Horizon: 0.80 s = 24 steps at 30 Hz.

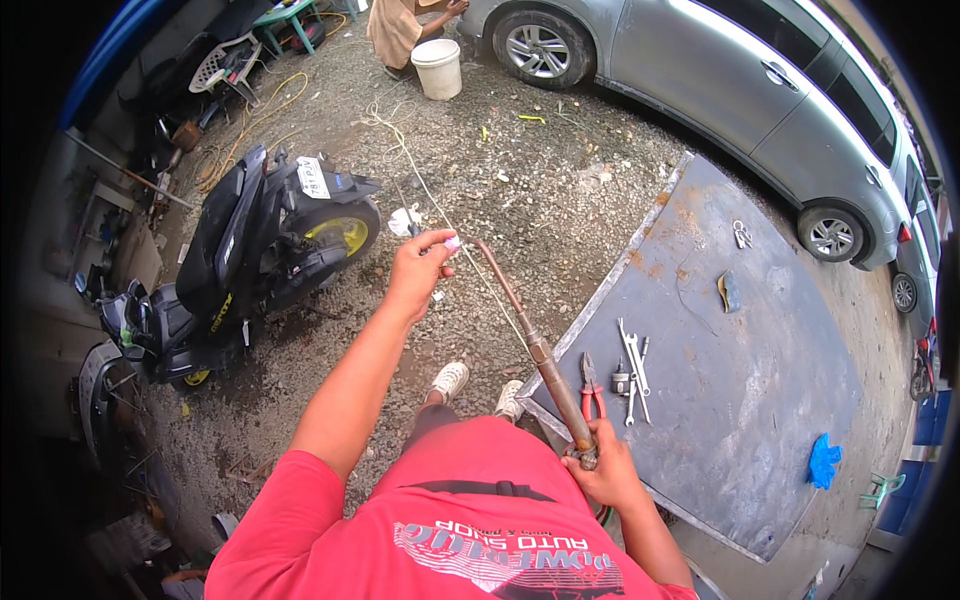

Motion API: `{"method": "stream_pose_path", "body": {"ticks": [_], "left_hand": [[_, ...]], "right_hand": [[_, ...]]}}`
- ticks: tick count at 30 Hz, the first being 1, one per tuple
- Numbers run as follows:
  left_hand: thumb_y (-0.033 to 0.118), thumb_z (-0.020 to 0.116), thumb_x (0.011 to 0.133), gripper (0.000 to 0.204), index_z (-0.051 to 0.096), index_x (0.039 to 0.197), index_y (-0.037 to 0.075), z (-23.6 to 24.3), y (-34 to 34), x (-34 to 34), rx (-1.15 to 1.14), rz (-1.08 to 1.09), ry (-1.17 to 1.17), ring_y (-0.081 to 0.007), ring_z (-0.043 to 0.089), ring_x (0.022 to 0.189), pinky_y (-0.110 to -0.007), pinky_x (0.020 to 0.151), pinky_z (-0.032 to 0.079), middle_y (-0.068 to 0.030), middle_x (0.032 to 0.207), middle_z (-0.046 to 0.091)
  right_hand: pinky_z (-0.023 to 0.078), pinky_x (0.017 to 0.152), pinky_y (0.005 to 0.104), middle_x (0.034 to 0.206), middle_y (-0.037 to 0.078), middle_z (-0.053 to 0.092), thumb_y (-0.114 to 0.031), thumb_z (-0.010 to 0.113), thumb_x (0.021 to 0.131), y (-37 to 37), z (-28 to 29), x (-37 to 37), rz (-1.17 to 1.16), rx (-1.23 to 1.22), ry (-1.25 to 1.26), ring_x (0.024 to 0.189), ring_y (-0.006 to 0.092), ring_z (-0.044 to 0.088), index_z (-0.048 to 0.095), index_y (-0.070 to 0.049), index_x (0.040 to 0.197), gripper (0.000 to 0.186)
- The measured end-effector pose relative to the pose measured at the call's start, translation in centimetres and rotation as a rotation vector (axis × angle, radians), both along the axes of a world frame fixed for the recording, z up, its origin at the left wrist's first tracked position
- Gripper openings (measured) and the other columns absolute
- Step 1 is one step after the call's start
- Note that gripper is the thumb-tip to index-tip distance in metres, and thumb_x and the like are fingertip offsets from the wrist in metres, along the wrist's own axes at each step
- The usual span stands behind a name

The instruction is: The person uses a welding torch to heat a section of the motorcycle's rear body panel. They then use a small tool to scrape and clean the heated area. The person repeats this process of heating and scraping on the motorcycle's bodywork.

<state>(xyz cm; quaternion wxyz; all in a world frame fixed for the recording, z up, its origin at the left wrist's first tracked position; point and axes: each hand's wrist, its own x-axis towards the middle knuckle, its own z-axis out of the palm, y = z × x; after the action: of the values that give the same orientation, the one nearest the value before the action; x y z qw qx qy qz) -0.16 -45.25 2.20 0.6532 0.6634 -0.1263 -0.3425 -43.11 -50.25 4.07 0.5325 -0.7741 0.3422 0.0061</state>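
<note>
My right hand [607, 470] is closed round the valve end of a long brass-coloured gas torch [541, 350], which slants up and to the left. Its thin bent tip points at my left hand [418, 268]. Pinched in those left fingers is a small purple-and-white lighter [453, 243], close by the torch tip; no flame can be made out. Beside the torch handle, on a dark metal-topped table [740, 400], lie red-handled pliers [592, 387] and several wrenches [634, 358]. Next to them is a small round metal part [620, 382].
A black scooter [270, 240] stands on the gravel at left. A silver car [700, 75] is parked beyond the table. Near its front wheel, a person [397, 30] crouches by a white bucket [437, 70]. The table also bears a blue glove [824, 461] and keys [742, 234].
</note>
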Motion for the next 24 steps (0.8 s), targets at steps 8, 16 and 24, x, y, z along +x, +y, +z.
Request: {"method": "stream_pose_path", "body": {"ticks": [8,16,24], "left_hand": [[0.005,0.079,0.094,0.017,0.079,0.111,0.003,-3.5,-0.1,-6.1,0.263,-0.257,-0.211,-0.0131,0.070,0.089,-0.026,0.078,0.060,-0.0082,0.118,0.062],[0.020,0.088,0.084,0.032,0.080,0.113,0.010,-9.4,-5.6,-17.3,0.375,-0.756,-0.528,-0.0382,0.065,0.108,-0.041,0.096,0.055,-0.0238,0.121,0.057],[0.017,0.078,0.092,0.035,0.074,0.124,0.004,-14.9,-13.8,-22.9,0.334,-0.818,-0.785,-0.0460,0.070,0.106,-0.049,0.098,0.057,-0.0302,0.134,0.050]], "right_hand": [[0.057,0.084,0.0427,0.098,0.013,0.077,-0.013,0.085,0.087,-0.4,-0.2,0.4,-0.113,0.052,-0.028,0.091,0.0294,0.076,0.050,-0.005,0.122,0.050],[0.057,0.068,0.0339,0.096,0.009,0.072,-0.006,0.082,0.089,-0.3,0.6,-2.4,-0.495,0.308,-0.045,0.073,0.0156,0.069,0.048,-0.003,0.121,0.047],[0.056,0.069,0.0300,0.092,0.006,0.072,-0.003,0.082,0.088,4.6,-0.7,-7.0,-0.755,0.291,-0.111,0.077,0.0108,0.067,0.050,-0.002,0.120,0.046]]}}
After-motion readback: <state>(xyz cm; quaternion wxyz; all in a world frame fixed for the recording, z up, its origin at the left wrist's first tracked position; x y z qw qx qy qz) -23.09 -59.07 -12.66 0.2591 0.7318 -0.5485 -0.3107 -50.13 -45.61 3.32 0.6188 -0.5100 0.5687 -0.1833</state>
